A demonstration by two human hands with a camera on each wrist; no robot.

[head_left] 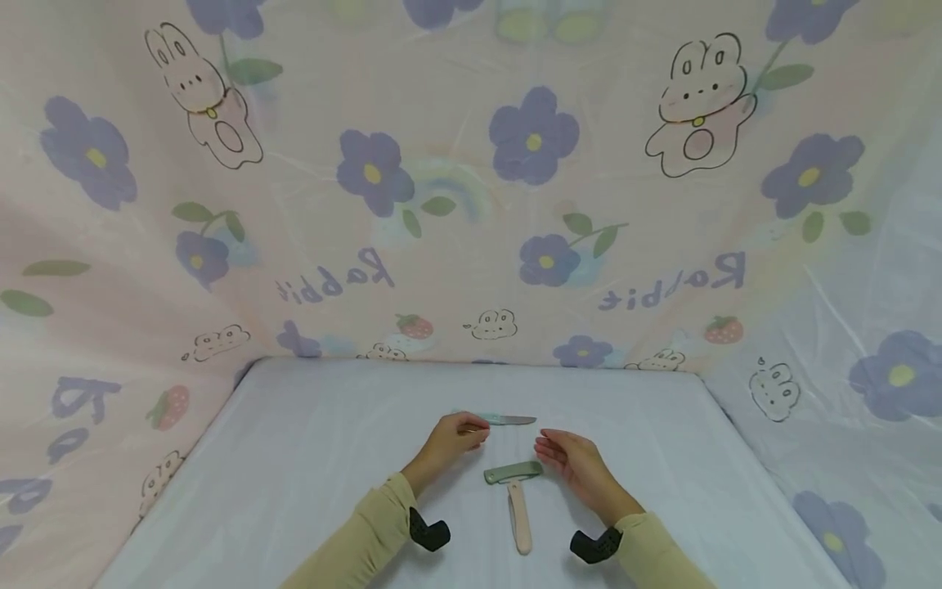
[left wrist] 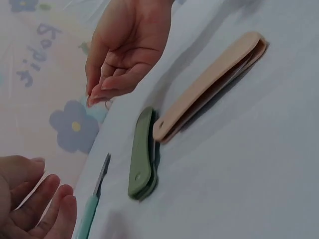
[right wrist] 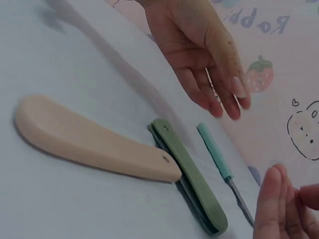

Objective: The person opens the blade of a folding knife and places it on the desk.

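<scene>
Both hands hover over the white table with fingers loosely bent and nothing held. My left hand (head_left: 454,438) is beside a small knife with a teal handle (right wrist: 215,152) and its metal blade (head_left: 518,420) out. Across from it, palm turned inward, is my right hand (head_left: 577,466), close to the right end of a green folding knife (head_left: 513,472). A beige folding knife (head_left: 519,517) lies toward the front, its narrow end against the green one, forming a T. Metal shows inside the slot of the beige handle (left wrist: 209,87).
The white tabletop (head_left: 331,425) stretches around the knives. A patterned curtain (head_left: 456,245) with rabbits and flowers encloses the back and both sides. Black wrist devices (head_left: 429,532) sit at the sleeve cuffs.
</scene>
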